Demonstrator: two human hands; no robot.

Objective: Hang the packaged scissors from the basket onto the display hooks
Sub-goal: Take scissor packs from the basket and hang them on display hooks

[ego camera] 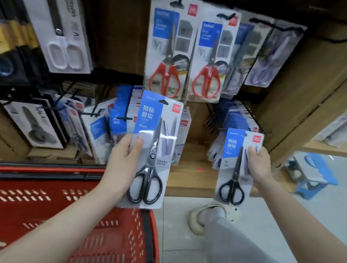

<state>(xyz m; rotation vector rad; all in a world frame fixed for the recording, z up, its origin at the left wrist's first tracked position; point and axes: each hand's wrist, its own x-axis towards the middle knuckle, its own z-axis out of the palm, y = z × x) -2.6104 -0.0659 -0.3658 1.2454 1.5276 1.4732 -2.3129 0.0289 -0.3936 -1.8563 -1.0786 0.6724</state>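
**Two packs of scissors held up before the hooks**

The left hand [123,158] gripped a large pack of black-handled scissors [152,150] by its left edge, thumb on the front and fingers behind, holding it upright near the middle of the view. Its top edge stood just below the two packs of red-handled scissors [167,55] hanging at 12 o'clock. A bare black hook [126,118] poked out just to the left of the pack's blue top.

Towards 3 o'clock, the right hand [258,164] pinched a smaller pack of black-handled scissors [238,166] along its right edge, in front of a row of similar blue packs [237,119] already on a hook (whether the pack's hang-hole touched that hook could not be told).

The red basket [19,202] sat at 8 o'clock, under the left forearm. A pack of white-handled scissors [60,31] hung at 10 o'clock. A shoe [207,218] rested on the floor at 5 o'clock, and a blue stool [313,174] stood at 3 o'clock.
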